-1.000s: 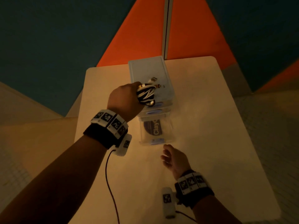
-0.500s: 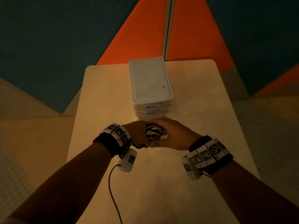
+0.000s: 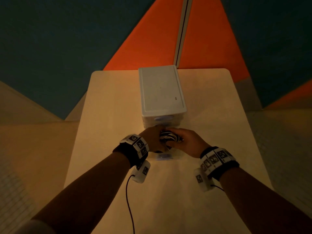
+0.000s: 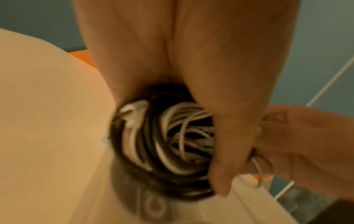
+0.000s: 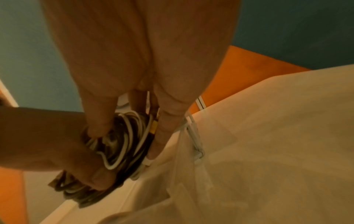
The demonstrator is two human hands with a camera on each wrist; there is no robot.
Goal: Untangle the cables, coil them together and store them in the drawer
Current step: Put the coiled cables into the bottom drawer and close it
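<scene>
A coil of black and white cables sits between both hands, just above the pulled-out bottom drawer of a white drawer unit. My left hand grips the coil from the left, fingers curled round it. From the right, my right hand pinches the same coil with thumb and fingers. In the wrist views the coil hangs over the clear drawer wall. The drawer's inside is mostly hidden by the hands.
The drawer unit stands at the middle back of a pale table; its upper two drawers are closed. Beyond the table's edges lies orange and dark teal floor. A thin black lead trails from the left wrist camera.
My left hand brought the coil down from over the unit's top to the open bottom drawer. My right hand came up from the table and took hold of the coil too.
</scene>
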